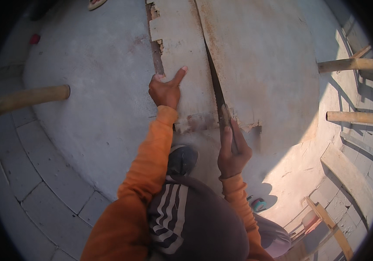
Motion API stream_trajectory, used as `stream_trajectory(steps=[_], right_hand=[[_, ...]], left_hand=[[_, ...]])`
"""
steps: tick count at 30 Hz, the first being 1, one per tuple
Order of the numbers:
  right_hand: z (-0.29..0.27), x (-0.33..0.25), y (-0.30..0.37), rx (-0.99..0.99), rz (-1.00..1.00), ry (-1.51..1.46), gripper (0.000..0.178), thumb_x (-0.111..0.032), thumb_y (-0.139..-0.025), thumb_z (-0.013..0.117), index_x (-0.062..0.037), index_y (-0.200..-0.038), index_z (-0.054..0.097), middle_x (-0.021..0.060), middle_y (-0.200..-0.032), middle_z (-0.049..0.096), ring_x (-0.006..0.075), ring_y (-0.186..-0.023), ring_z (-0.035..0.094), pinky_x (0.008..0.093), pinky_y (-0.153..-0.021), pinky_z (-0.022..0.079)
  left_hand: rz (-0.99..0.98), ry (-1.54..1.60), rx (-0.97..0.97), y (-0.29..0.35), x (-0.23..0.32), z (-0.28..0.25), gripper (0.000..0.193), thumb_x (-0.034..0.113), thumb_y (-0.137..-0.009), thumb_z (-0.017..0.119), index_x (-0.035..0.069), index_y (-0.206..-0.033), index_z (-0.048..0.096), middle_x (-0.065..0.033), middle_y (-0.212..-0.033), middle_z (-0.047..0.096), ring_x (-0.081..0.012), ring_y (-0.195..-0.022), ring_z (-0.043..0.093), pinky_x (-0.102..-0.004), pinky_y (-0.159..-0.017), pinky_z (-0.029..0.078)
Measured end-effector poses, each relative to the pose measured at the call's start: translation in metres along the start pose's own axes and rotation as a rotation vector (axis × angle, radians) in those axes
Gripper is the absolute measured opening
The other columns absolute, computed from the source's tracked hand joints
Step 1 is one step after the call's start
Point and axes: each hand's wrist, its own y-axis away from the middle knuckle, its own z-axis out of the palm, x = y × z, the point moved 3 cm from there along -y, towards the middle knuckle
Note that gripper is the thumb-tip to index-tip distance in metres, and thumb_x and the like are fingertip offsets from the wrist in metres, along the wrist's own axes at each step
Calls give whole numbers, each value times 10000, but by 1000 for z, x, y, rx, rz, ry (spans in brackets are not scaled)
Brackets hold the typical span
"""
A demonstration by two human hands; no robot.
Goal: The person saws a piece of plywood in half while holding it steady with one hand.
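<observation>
My left hand (pixel 165 90) is closed at the broken left edge of a narrow, worn board (pixel 180 48), its thumb stretched over the top face. The board's chipped edges show brown layers. A dark, tapering gap separates it from a wider stained board (pixel 260 65) on the right, and is widest near me. At the near end of that gap, my right hand (pixel 234 152) is closed around a slim, flat, grey-brown piece (pixel 226 114). The piece stands beside the wide board's edge; its kind is not clear. My dark shoe (pixel 183 159) is just below the narrow board.
Bamboo poles (pixel 34 99) jut in from the left and right. A teal round object (pixel 258 205) lies by my right knee. At right are a loose plank (pixel 347 174) and a wooden frame (pixel 332 226). Another person's sandalled foot (pixel 96 3) shows at the top.
</observation>
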Motion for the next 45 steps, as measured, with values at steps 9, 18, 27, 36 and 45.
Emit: stream_trajectory(steps=[9, 18, 27, 36, 45], right_hand=[[-29, 15, 43, 18, 32, 33, 320, -14, -967, 660, 95, -1266, 690, 247, -1017, 781, 182, -833, 775, 267, -735, 583], [-78, 24, 115, 67, -149, 182, 324, -16, -977, 631, 109, -1271, 682, 226, -1040, 786, 183, -884, 778, 267, -800, 587], [-1, 4, 3, 36, -8, -7, 309, -17, -974, 640, 81, -1260, 705, 244, -1033, 781, 140, -800, 757, 268, -705, 568], [-40, 27, 71, 111, -128, 104, 308, 2, -966, 634, 93, -1253, 700, 238, -1041, 782, 180, -803, 779, 261, -710, 569], [-75, 40, 119, 118, -233, 163, 313, -12, -969, 642, 88, -1259, 701, 242, -1027, 782, 161, -792, 767, 254, -707, 567]], left_hand=[[-28, 17, -22, 2, 8, 8, 681, 419, -661, 1002, -90, -938, 644, -197, -889, 737, -234, -794, 685, -345, -768, 560], [-11, 76, 1, 1, 19, 7, 688, 408, -666, 1002, -107, -938, 636, -182, -868, 723, -213, -784, 658, -336, -763, 550], [-32, 8, -4, 3, -1, 0, 720, 423, -664, 999, -117, -959, 626, -202, -884, 734, -245, -810, 684, -349, -776, 558], [-18, 57, -23, 8, 15, 6, 670, 415, -667, 999, -96, -921, 648, -208, -902, 745, -252, -796, 690, -356, -783, 560], [-23, 120, -41, 4, 9, 10, 658, 396, -671, 1001, -94, -937, 651, -196, -900, 741, -246, -812, 687, -355, -795, 559]])
